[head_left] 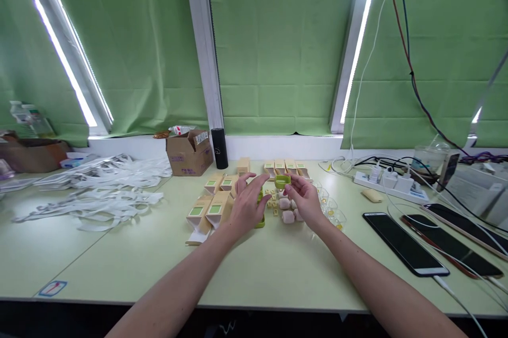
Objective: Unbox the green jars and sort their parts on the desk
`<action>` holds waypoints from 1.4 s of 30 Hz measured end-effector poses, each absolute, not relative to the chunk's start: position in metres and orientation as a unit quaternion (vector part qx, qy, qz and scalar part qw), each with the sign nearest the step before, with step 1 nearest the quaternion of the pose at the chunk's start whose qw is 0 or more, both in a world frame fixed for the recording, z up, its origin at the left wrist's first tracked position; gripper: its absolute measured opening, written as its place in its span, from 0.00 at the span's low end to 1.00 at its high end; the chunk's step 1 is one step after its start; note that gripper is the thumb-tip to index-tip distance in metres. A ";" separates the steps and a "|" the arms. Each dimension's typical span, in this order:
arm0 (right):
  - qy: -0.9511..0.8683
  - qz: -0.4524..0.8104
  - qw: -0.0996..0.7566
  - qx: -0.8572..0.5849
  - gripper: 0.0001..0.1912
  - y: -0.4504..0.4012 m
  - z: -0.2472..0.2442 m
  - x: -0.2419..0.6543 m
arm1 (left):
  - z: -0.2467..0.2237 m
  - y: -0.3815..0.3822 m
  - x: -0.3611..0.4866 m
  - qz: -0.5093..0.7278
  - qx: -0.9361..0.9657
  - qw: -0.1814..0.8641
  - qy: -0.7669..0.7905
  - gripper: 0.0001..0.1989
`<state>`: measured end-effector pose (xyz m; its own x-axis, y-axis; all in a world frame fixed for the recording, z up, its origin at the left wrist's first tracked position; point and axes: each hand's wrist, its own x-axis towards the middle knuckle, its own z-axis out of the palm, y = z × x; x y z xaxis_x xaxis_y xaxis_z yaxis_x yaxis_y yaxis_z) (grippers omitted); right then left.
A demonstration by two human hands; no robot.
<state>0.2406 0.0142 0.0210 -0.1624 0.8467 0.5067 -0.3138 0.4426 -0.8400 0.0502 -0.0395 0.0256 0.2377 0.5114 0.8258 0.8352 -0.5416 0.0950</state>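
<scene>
Pinched in my right hand [305, 199] is a small green open-topped plastic piece [282, 185], raised just above the table. My left hand [248, 204] is beside it, fingers curved and apart, with nothing visible between them. Another green piece [260, 222] lies under the left hand, partly hidden by it. Between the hands sit several small yellow pieces [274, 206] and several pale pink rounded blocks [288, 217]. Clear plastic domes [336, 216] lie to the right of my right hand. Cream cartons with green labels [219, 210] stand left of my left hand.
More cream cartons [280, 167] stand at the back. Behind left are a cardboard box [189, 154], a black cylinder [219, 148] and piles of white straps [107, 206]. Several phones [405, 243], cables and a power strip [391, 187] occupy the right side.
</scene>
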 end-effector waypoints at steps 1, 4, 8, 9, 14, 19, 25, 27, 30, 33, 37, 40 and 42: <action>-0.600 0.480 0.602 -0.218 0.26 0.012 0.020 0.239 | 0.025 -0.040 0.050 -0.431 -0.767 0.193 -0.434 0.24; -0.622 0.477 0.585 -0.209 0.25 0.004 0.018 0.234 | 0.025 -0.042 0.050 -0.441 -0.762 0.206 -0.427 0.22; -0.642 0.466 0.572 -0.207 0.26 -0.004 0.019 0.231 | 0.027 -0.044 0.049 -0.464 -0.745 0.217 -0.426 0.18; -0.645 0.465 0.571 -0.206 0.26 -0.005 0.019 0.231 | 0.027 -0.044 0.049 -0.465 -0.744 0.218 -0.427 0.17; -0.665 0.434 0.569 -0.214 0.23 -0.009 0.015 0.232 | 0.029 -0.046 0.049 -0.469 -0.743 0.228 -0.420 0.16; -0.706 0.364 0.567 -0.219 0.19 -0.011 0.012 0.234 | 0.028 -0.044 0.049 -0.494 -0.725 0.213 -0.430 0.13; -0.759 0.285 0.550 -0.200 0.23 -0.013 0.014 0.238 | 0.028 -0.042 0.051 -0.547 -0.696 0.160 -0.437 0.12; -0.771 0.258 0.545 -0.204 0.26 -0.012 0.014 0.239 | 0.027 -0.041 0.051 -0.560 -0.681 0.132 -0.453 0.11; -0.781 0.223 0.542 -0.218 0.30 -0.011 0.013 0.239 | 0.026 -0.040 0.050 -0.574 -0.663 0.096 -0.471 0.10; -0.782 0.200 0.545 -0.226 0.30 -0.009 0.012 0.237 | 0.025 -0.039 0.051 -0.577 -0.660 0.059 -0.476 0.12; -0.781 0.179 0.553 -0.229 0.29 -0.008 0.012 0.236 | 0.021 -0.040 0.056 -0.563 -0.679 -0.007 -0.471 0.18; -0.773 0.177 0.563 -0.234 0.25 -0.010 0.015 0.235 | 0.019 -0.040 0.061 -0.550 -0.696 -0.037 -0.460 0.22; -0.767 0.180 0.566 -0.240 0.23 -0.012 0.017 0.235 | 0.019 -0.040 0.063 -0.547 -0.706 -0.052 -0.447 0.23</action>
<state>0.2350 -0.0119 0.0167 -0.2430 0.5727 0.7830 0.1645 0.8198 -0.5485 0.0631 -0.0404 0.0189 0.0012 0.6880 0.7257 0.5751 -0.5942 0.5623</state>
